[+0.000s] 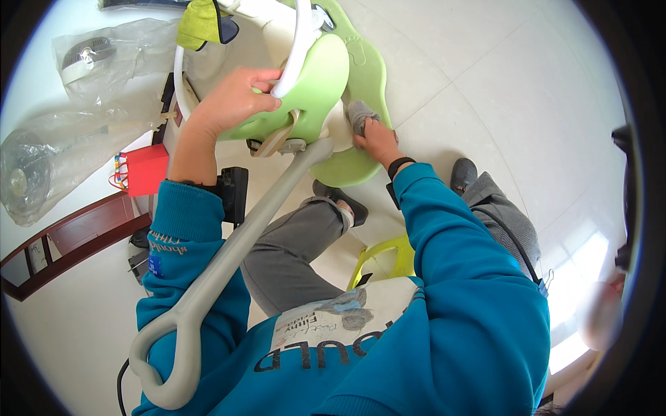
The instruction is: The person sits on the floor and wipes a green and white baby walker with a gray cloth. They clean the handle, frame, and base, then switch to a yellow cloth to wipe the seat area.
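Before me is a child's ride-on toy car with a light green seat (328,67), a green footboard (370,67) and a long grey push handle (223,265) slanting back past my left arm. My left hand (234,99) has its thumb and fingers around the lower end of a white guard bar (295,57), beside the seat. A beige strap (276,138) passes through a slot in the seat. In my right hand (380,139) is a bunched grey cloth (360,115), pressed against the toy's side just above the footboard.
A lime fabric piece (200,23) hangs on the white bar. Leftward lie a plastic-wrapped fan (26,171), another wrapped item (88,57), a red paper bag (148,169) and dark wooden furniture (93,218). A yellow-green plastic stool (364,262) is beneath me on the tiled floor (484,78).
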{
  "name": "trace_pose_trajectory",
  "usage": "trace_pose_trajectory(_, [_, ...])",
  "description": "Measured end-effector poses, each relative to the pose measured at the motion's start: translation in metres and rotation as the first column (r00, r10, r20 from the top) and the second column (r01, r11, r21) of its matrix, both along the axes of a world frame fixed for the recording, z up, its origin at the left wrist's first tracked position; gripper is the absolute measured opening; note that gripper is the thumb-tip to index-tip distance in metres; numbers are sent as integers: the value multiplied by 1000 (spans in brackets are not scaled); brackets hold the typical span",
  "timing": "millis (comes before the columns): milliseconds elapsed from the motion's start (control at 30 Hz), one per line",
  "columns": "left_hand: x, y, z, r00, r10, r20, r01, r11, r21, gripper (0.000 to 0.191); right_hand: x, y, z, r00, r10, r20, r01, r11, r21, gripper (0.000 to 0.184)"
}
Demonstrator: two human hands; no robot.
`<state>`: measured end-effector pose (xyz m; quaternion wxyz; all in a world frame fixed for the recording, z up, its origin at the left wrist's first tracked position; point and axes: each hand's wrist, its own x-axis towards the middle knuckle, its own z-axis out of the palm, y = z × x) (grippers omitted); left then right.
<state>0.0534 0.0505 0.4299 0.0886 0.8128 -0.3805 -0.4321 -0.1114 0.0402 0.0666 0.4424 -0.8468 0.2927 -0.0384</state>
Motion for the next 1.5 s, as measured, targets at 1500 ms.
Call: trace_pose_trajectory(1500, [7, 2, -8, 1000, -10, 15, 10, 1000, -11, 49, 11, 22, 33, 966, -255, 31, 256, 943, -214, 37])
